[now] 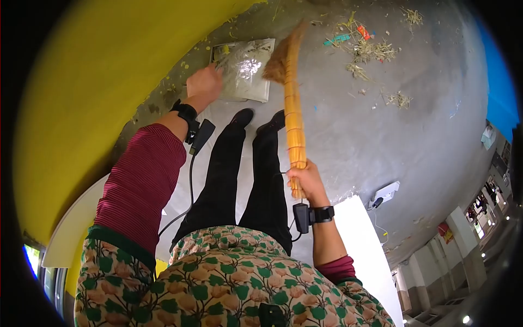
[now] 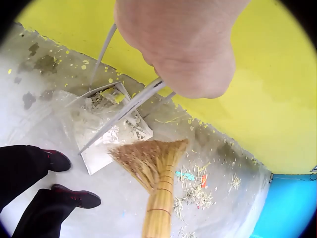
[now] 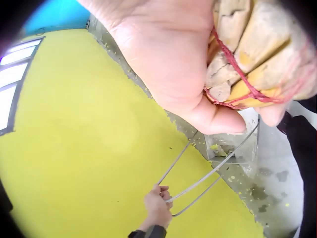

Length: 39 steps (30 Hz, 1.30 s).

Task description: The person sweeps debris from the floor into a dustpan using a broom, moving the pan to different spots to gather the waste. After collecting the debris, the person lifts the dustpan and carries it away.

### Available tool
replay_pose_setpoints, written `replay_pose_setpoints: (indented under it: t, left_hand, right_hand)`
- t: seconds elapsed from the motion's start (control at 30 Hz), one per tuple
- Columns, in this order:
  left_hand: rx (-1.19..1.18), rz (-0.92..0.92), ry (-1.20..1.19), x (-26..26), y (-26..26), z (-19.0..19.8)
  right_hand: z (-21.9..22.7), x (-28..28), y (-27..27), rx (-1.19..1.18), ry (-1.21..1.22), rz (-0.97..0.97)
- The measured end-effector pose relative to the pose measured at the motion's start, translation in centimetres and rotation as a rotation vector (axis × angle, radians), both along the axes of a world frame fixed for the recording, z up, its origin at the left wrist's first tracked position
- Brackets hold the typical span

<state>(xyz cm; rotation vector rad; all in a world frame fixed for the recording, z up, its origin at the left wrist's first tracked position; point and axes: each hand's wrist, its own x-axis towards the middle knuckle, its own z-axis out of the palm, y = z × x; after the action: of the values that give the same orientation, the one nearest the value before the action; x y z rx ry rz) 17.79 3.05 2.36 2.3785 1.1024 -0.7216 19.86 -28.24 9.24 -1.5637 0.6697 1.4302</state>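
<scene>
A straw broom (image 1: 294,117) is in my right hand (image 1: 309,182), its fingers wrapped round the bound stalk end (image 3: 250,54). The broom's brown bristles (image 2: 143,156) point away from me, beside the dustpan. My left hand (image 1: 205,83) grips the thin metal rods of the dustpan's handle (image 3: 208,174), which run down to the pan. Grey and shiny, the dustpan (image 2: 96,161) sits on the floor by the wall, in front of my shoes. Dry scraps and a yellow piece (image 2: 115,95) lie inside it.
Straw litter (image 1: 376,52), a teal wrapper (image 1: 339,39) and an orange-red wrapper (image 1: 363,32) lie on the floor beyond the broom. A yellow wall (image 1: 103,82) runs along the left. At the right are a white panel (image 1: 357,234) and a small white device (image 1: 385,193).
</scene>
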Motion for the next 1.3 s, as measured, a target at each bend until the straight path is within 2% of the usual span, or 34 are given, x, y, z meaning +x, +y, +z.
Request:
replay_pose_setpoints:
  t: [0.1, 0.17, 0.2, 0.3, 0.37, 0.4, 0.43, 0.47, 0.5, 0.53, 0.63, 0.67, 0.7, 0.77, 0.8, 0.87, 0.93, 1.0, 1.03, 1.07, 1.13, 1.17, 1.2, 1.23, 1.3]
  left_hand:
    - [0.017, 0.007, -0.013, 0.2, -0.1, 0.2]
    - [0.012, 0.009, -0.031, 0.0, 0.1, 0.0]
    - [-0.003, 0.0, -0.047, -0.3, 0.1, -0.2]
    - [-0.011, 0.021, -0.061, -0.5, 0.2, -0.4]
    - [0.013, 0.015, -0.045, -0.5, 0.1, -0.4]
    - [0.031, 0.01, -0.038, -0.4, 0.2, -0.3]
    - [0.027, 0.012, -0.037, -0.4, 0.2, -0.1]
    - [0.024, 0.007, -0.025, -0.3, 0.2, 0.1]
    - [0.018, 0.004, -0.017, -0.1, 0.1, 0.2]
    - [0.012, 0.013, -0.024, 0.1, 0.1, 0.2]
    - [-0.011, 0.003, 0.009, -0.1, 0.0, 0.3]
    - [-0.009, 0.009, -0.014, -0.1, 0.0, 0.3]
    - [-0.008, 0.013, -0.035, -0.1, 0.0, 0.2]
    - [-0.005, 0.005, -0.036, -0.3, 0.1, -0.3]
    - [-0.001, 0.0, -0.034, -0.4, 0.2, -0.5]
    - [0.026, -0.013, -0.038, -0.4, 0.1, -0.7]
    - [0.054, -0.025, -0.03, -0.8, 0.2, -0.7]
    - [0.022, -0.001, -0.029, -0.4, 0.2, -0.5]
    - [0.024, -0.007, -0.04, -0.2, 0.3, -0.7]
    - [0.038, -0.012, -0.048, -0.4, 0.4, -1.0]
    - [0.048, -0.014, -0.046, -0.9, 0.4, -1.0]
    - [0.051, -0.019, -0.053, -0.9, 0.3, -1.0]
    - [0.054, -0.022, -0.06, -0.9, 0.3, -1.1]
    - [0.05, -0.016, -0.057, -0.9, 0.4, -0.9]
    - [0.025, 0.006, -0.008, -0.6, 0.3, -0.8]
  right_hand:
    - [-0.3, 5.9, 1.4, 0.043, -0.122, 0.073]
    - [-4.2, 10.5, 2.9, 0.178, -0.093, 0.108]
    - [-6.3, 12.5, 4.7, 0.312, 0.017, -0.016]
    - [-11.4, 17.3, 10.1, 0.335, 0.102, -0.004]
    - [-14.8, 17.9, 10.7, 0.244, 0.162, -0.031]
    - [-14.9, 16.7, 9.8, 0.167, 0.136, 0.02]
    - [-14.4, 14.8, 7.9, 0.085, 0.108, 0.074]
    - [-14.1, 12.9, 4.9, 0.148, 0.123, 0.172]
    - [-13.7, 10.1, 1.6, 0.063, 0.083, 0.152]
    - [-12.0, 7.9, -0.9, 0.021, 0.167, -0.02]
    - [-4.0, 5.6, -4.5, -0.017, 0.121, -0.149]
    - [-1.7, 5.9, -5.1, -0.058, 0.09, -0.127]
    - [-1.0, 6.1, -6.2, -0.096, -0.048, -0.012]
    - [-1.5, 7.5, -8.0, -0.179, -0.306, 0.185]
    - [-2.6, 8.9, -8.5, -0.225, -0.427, 0.267]
    - [-5.0, 12.6, -7.8, -0.205, -0.431, 0.326]
    - [-7.4, 15.8, -4.8, -0.289, -0.335, 0.373]
    - [-10.0, 14.1, -2.2, -0.276, -0.291, 0.423]
    - [-10.4, 11.4, -1.7, -0.237, -0.333, 0.397]
    - [-10.0, 8.2, -1.6, -0.195, -0.371, 0.377]
    - [-6.7, 4.0, -1.8, -0.151, -0.209, 0.324]
    - [-5.2, 2.1, -3.0, -0.095, -0.15, 0.224]
    - [-4.1, 0.9, -4.1, -0.039, -0.092, 0.126]
    - [-3.0, 0.6, -4.6, -0.043, -0.089, 0.132]
    - [-0.6, 1.3, -5.7, -0.139, -0.236, 0.14]
